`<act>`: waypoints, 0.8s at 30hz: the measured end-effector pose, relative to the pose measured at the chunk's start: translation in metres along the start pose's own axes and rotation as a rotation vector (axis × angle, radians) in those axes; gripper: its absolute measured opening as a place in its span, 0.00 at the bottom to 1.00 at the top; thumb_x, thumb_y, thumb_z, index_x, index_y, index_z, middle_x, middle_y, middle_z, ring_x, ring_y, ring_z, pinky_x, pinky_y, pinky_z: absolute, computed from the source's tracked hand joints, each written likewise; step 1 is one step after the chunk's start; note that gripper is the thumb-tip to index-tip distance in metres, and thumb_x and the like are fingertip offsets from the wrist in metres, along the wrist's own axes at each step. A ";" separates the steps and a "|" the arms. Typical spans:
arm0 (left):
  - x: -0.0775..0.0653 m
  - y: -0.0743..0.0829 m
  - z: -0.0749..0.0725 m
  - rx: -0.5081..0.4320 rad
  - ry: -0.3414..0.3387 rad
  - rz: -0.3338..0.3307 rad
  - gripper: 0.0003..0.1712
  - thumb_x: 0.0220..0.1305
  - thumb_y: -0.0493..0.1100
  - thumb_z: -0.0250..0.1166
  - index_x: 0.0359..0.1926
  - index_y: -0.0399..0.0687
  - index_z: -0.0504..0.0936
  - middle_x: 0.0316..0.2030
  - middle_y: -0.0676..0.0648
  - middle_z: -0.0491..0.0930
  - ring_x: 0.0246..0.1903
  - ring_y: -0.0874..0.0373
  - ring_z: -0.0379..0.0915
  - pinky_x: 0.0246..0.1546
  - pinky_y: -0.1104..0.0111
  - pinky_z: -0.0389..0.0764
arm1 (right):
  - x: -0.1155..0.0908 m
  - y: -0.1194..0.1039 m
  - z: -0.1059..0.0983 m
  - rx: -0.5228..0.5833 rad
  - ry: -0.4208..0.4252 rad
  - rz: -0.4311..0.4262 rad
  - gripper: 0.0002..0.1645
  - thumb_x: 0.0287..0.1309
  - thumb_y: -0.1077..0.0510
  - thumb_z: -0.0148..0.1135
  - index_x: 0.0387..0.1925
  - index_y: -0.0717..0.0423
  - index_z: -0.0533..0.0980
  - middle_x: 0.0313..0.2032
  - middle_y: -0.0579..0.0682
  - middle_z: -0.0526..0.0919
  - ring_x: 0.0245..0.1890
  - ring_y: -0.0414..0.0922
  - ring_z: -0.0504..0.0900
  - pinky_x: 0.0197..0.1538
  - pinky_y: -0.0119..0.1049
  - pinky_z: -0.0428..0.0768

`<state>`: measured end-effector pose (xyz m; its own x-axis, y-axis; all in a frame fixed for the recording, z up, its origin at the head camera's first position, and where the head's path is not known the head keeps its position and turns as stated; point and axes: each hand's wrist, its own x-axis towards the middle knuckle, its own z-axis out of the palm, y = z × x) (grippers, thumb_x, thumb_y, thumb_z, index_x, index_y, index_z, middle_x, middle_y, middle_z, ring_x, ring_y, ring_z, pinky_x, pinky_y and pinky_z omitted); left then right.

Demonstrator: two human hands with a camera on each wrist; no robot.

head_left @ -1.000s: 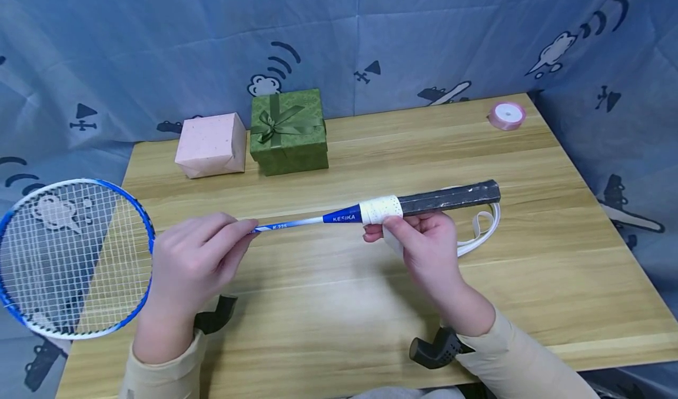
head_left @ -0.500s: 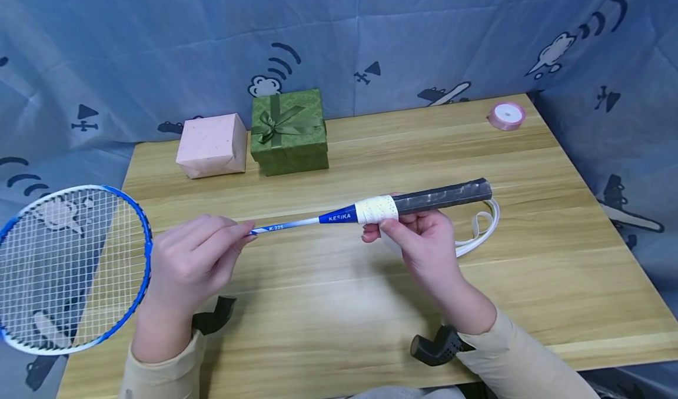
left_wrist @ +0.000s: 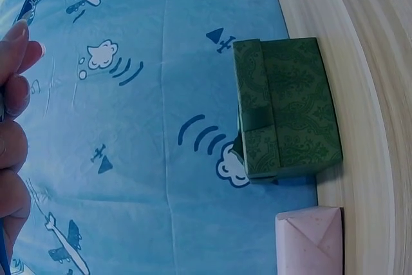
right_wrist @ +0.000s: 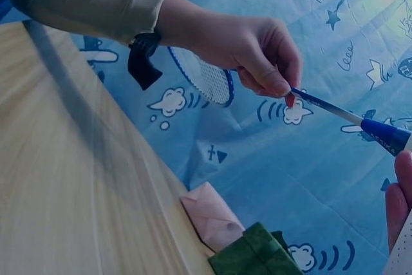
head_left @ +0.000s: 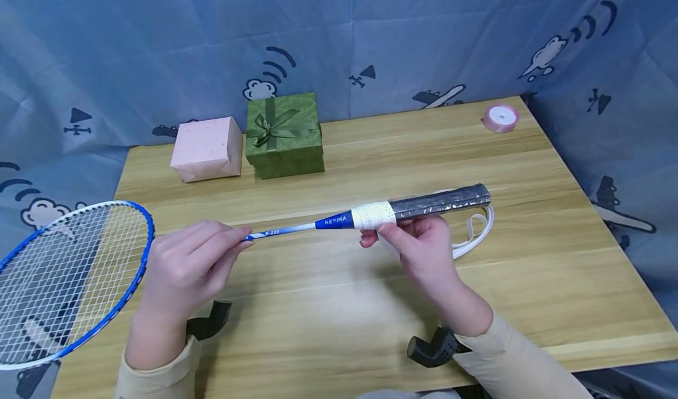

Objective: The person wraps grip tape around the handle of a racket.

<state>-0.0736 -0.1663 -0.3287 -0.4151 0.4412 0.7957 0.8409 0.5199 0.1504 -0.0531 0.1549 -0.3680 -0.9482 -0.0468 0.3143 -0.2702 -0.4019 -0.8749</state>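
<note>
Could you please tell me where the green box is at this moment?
In the head view, the green box stands near the far edge of the table, left of centre, just right of the pink box and beyond the racket.

Head view looks forward-down; wrist views share green box (left_wrist: 290,107).

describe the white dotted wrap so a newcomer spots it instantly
Above the pale wooden table is a blue-and-white badminton racket. The white dotted wrap lies between its blue cone and black grip; unlike either neighbour, it is white and dotted.
</note>
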 end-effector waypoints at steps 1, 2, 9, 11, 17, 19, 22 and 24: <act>0.000 0.000 0.000 -0.005 0.001 0.001 0.18 0.76 0.46 0.63 0.34 0.39 0.91 0.22 0.48 0.84 0.17 0.57 0.77 0.16 0.66 0.76 | 0.000 0.000 -0.001 0.009 -0.014 -0.003 0.19 0.64 0.80 0.55 0.53 0.67 0.77 0.37 0.56 0.89 0.29 0.48 0.90 0.44 0.41 0.89; 0.000 0.000 0.000 -0.009 0.000 0.000 0.18 0.76 0.46 0.63 0.34 0.39 0.91 0.22 0.48 0.84 0.17 0.57 0.77 0.16 0.65 0.76 | 0.001 0.000 -0.002 0.016 -0.028 -0.003 0.21 0.64 0.80 0.56 0.56 0.66 0.75 0.37 0.56 0.89 0.29 0.48 0.90 0.44 0.40 0.89; 0.000 -0.001 -0.002 -0.047 -0.014 -0.014 0.19 0.76 0.47 0.63 0.33 0.39 0.91 0.23 0.48 0.85 0.16 0.58 0.75 0.16 0.68 0.74 | 0.002 -0.002 -0.005 0.046 -0.118 -0.026 0.27 0.64 0.77 0.62 0.63 0.66 0.72 0.40 0.58 0.89 0.30 0.49 0.91 0.44 0.41 0.89; 0.000 -0.002 -0.002 -0.055 -0.016 -0.019 0.19 0.76 0.47 0.63 0.33 0.39 0.90 0.23 0.49 0.85 0.16 0.59 0.73 0.16 0.70 0.73 | 0.002 -0.002 -0.004 0.037 -0.118 -0.041 0.22 0.64 0.76 0.62 0.59 0.67 0.75 0.40 0.58 0.89 0.30 0.48 0.90 0.43 0.41 0.89; 0.000 -0.001 -0.002 0.017 -0.038 -0.041 0.17 0.75 0.48 0.63 0.35 0.41 0.90 0.23 0.49 0.83 0.16 0.59 0.73 0.15 0.68 0.72 | 0.000 -0.002 -0.001 -0.012 -0.041 -0.030 0.16 0.65 0.77 0.60 0.52 0.66 0.79 0.37 0.57 0.90 0.29 0.47 0.90 0.41 0.40 0.89; 0.000 0.000 -0.001 0.052 -0.021 -0.042 0.17 0.75 0.47 0.64 0.35 0.41 0.91 0.22 0.49 0.83 0.16 0.56 0.74 0.16 0.65 0.74 | 0.000 -0.002 0.000 -0.013 -0.019 -0.022 0.15 0.65 0.76 0.60 0.50 0.65 0.79 0.36 0.57 0.90 0.29 0.47 0.90 0.41 0.41 0.89; 0.000 0.001 0.001 0.066 0.014 -0.041 0.16 0.74 0.46 0.65 0.35 0.42 0.92 0.22 0.48 0.83 0.17 0.54 0.75 0.17 0.61 0.76 | 0.000 -0.001 0.000 0.007 -0.022 -0.030 0.13 0.66 0.77 0.59 0.48 0.65 0.78 0.35 0.58 0.90 0.28 0.47 0.90 0.41 0.41 0.89; 0.001 0.001 0.001 0.054 0.029 -0.039 0.15 0.74 0.46 0.65 0.34 0.42 0.92 0.22 0.47 0.83 0.17 0.53 0.76 0.17 0.61 0.77 | 0.001 0.000 0.000 0.031 -0.030 -0.033 0.13 0.65 0.77 0.59 0.49 0.66 0.78 0.36 0.58 0.89 0.28 0.48 0.90 0.41 0.41 0.89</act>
<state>-0.0734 -0.1644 -0.3288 -0.4362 0.3983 0.8069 0.8039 0.5753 0.1506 -0.0540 0.1552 -0.3673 -0.9333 -0.0605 0.3540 -0.2954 -0.4314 -0.8525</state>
